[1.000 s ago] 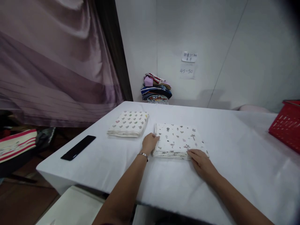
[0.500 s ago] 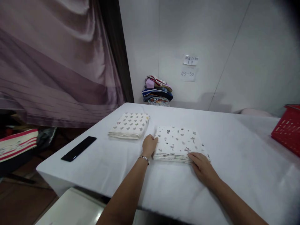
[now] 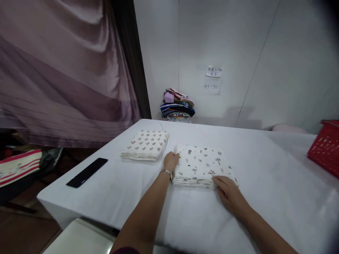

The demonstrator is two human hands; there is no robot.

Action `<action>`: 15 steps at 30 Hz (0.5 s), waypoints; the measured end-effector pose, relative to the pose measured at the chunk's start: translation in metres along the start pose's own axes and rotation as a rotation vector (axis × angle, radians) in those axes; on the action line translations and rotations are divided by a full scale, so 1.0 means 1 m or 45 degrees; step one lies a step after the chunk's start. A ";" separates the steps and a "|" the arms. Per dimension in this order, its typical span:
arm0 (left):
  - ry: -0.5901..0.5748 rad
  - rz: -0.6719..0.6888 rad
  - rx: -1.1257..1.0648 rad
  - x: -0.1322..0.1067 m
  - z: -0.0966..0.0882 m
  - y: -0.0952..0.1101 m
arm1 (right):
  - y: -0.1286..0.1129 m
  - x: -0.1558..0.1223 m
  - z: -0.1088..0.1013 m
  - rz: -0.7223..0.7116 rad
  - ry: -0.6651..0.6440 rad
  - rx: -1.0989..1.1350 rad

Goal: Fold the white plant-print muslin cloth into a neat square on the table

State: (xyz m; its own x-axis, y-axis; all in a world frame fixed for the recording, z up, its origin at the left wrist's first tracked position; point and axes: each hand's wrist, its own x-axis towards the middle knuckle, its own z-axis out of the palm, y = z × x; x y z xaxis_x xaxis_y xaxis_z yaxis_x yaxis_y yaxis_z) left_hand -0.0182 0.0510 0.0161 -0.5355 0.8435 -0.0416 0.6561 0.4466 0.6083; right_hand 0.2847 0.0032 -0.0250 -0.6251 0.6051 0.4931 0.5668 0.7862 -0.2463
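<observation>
A white folded cloth [image 3: 198, 160] with small palm-tree and animal prints lies on the white table in front of me, its stacked layers showing along the near edge. My left hand [image 3: 171, 161], wearing a silver bracelet, pinches its left edge, fingertips partly hidden by the cloth. At the near right corner, my right hand [image 3: 227, 187] has its fingers on top and the thumb against the layered front edge. Left of these is a second folded cloth [image 3: 146, 145] with rows of grey prints, apart from both hands.
A black flat phone-like slab [image 3: 87, 172] lies near the table's left edge. At the right stands a red plastic basket [image 3: 324, 150]. Several folded fabrics form a pile [image 3: 177, 106] by the wall behind the table [image 3: 265, 158]. A pale stool [image 3: 82, 238] sits below the front edge.
The view has tilted slightly, so everything sits a little lower. Both hands keep their places on the printed cloth, with almost no movement.
</observation>
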 end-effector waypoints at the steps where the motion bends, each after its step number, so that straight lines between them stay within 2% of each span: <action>1: 0.005 -0.008 0.007 0.000 0.001 -0.001 | 0.000 0.000 -0.001 0.002 0.001 0.002; 7: -0.014 -0.001 0.056 0.007 -0.002 0.002 | -0.003 0.003 -0.003 0.015 0.013 0.004; 15: -0.105 -0.055 0.188 0.044 0.000 0.026 | -0.005 0.005 -0.004 0.020 0.013 0.017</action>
State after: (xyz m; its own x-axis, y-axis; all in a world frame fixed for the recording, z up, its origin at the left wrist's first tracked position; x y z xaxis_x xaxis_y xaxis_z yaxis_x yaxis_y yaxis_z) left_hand -0.0242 0.0995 0.0298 -0.5237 0.8414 -0.1335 0.7077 0.5169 0.4816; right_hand 0.2814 0.0019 -0.0179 -0.6104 0.6163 0.4975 0.5695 0.7781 -0.2652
